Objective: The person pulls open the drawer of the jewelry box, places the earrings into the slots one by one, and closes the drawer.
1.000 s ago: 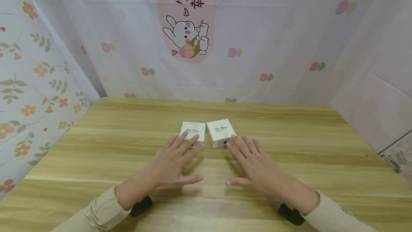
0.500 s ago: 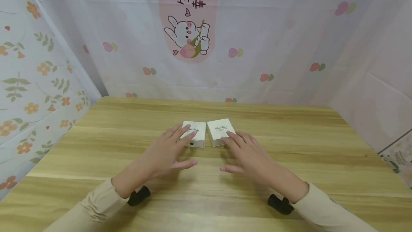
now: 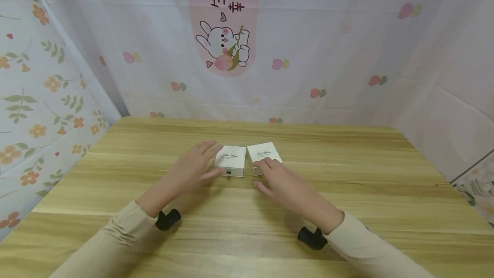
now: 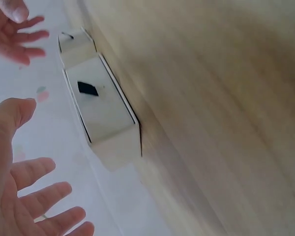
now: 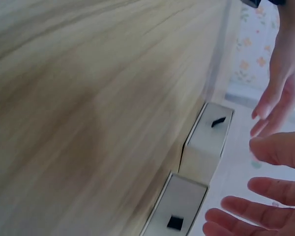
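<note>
Two small white gift boxes lie side by side at the table's middle, "Best Wishes" printed on their lids. The left box [image 3: 233,160] has a black pull tab [image 4: 87,88] on its drawer-like front. A matching tab shows on the right box [image 5: 179,201], which is turned slightly. My left hand [image 3: 187,170] hovers at the left box's left side, thumb by its front edge, fingers spread. Over the front of the right box is my right hand [image 3: 281,183], its fingers overlapping the lid in the head view. Both wrist views show the fingers apart and holding nothing.
The boxes rest on a wood-grain table [image 3: 347,175]. Behind it hangs a pale curtain [image 3: 308,46] with a rabbit print, and a floral cloth [image 3: 42,98] hangs at left. Black wrist mounts [image 3: 168,219] sit under beige sleeves [image 3: 370,248].
My left hand has moved left and forward off the left box, uncovering its lid. My right hand has shifted left across the right box's front. Both boxes stay in place.
</note>
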Available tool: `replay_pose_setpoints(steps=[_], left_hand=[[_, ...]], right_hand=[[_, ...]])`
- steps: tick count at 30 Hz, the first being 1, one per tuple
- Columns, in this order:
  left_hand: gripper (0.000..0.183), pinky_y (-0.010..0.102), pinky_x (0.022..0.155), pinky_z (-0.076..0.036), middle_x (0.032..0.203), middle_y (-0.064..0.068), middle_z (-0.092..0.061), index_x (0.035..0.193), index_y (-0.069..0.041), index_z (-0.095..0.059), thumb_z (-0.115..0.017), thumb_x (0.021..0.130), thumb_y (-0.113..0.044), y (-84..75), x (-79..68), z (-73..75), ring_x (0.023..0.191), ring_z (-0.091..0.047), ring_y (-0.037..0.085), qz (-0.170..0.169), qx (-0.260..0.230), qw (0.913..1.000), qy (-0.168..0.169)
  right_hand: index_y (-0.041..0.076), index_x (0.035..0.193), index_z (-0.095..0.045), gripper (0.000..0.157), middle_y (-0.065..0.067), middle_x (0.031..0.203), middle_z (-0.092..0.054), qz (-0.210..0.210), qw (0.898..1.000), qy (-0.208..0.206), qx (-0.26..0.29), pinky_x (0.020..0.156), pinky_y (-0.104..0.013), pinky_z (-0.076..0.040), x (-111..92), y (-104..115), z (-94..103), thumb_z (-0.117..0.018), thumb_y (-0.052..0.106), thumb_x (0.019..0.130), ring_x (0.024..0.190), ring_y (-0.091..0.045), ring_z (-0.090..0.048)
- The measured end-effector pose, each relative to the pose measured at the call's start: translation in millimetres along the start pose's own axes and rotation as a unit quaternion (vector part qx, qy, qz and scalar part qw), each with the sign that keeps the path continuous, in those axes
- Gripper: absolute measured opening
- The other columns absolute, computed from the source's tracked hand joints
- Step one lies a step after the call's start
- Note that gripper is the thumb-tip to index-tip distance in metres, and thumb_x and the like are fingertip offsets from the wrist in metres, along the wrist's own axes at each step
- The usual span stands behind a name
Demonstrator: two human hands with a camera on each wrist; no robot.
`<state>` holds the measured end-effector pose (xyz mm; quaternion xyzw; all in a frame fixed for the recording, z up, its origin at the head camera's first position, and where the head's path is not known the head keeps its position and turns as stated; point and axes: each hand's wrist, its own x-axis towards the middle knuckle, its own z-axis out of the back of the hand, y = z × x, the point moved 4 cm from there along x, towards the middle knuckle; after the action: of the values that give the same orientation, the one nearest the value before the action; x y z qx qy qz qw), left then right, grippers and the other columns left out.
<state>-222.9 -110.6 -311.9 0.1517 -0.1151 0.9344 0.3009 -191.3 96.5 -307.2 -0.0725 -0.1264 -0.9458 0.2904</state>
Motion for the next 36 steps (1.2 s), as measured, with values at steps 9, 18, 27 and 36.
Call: replay_pose_setpoints(steps=[9, 18, 27, 36], left_hand=[[0.063, 0.055, 0.100, -0.036, 0.144, 0.019, -0.038, 0.139, -0.006, -0.043, -0.059, 0.089, -0.041, 15.9, 7.7, -8.4, 0.130, -0.038, 0.040, 0.051, -0.075, 0.9944, 0.054], [0.069, 0.055, 0.104, -0.030, 0.147, 0.018, -0.033, 0.141, -0.007, -0.039, -0.058, 0.088, -0.046, 25.0, 12.9, -17.9, 0.134, -0.032, 0.039, 0.070, -0.118, 0.9855, 0.100], [0.064, 0.053, 0.104, -0.032, 0.144, 0.021, -0.037, 0.140, -0.003, -0.040, -0.057, 0.090, -0.040, 28.4, 19.2, -24.7, 0.129, -0.038, 0.040, 0.034, -0.108, 0.9854, 0.126], [0.065, 0.052, 0.107, -0.028, 0.146, 0.020, -0.034, 0.140, -0.003, -0.039, -0.058, 0.090, -0.039, 31.1, 19.8, -26.2, 0.134, -0.032, 0.038, 0.048, -0.139, 0.9786, 0.144]], right_hand=[[0.003, 0.126, -0.053, 0.041, -0.011, 0.116, -0.059, -0.018, 0.998, 0.026, 0.050, 0.084, -0.037, -0.049, 15, 11, -12.0, -0.061, 0.022, 0.090, 0.097, -0.019, -0.057], [0.001, 0.127, -0.052, 0.040, -0.013, 0.119, -0.058, -0.034, 0.997, 0.035, 0.057, 0.079, -0.034, -0.049, 28, 18, -18.2, -0.058, 0.018, 0.091, 0.091, -0.017, -0.058], [-0.008, 0.127, -0.051, 0.042, -0.018, 0.121, -0.056, -0.036, 0.997, 0.057, 0.028, 0.079, -0.032, -0.051, 35, 20, -25.2, -0.055, 0.018, 0.094, 0.097, -0.022, -0.060], [-0.007, 0.124, -0.053, 0.038, -0.018, 0.113, -0.058, -0.023, 0.997, 0.079, 0.011, 0.073, -0.029, -0.051, 36, 23, -24.9, -0.054, 0.016, 0.094, 0.084, -0.018, -0.059]])
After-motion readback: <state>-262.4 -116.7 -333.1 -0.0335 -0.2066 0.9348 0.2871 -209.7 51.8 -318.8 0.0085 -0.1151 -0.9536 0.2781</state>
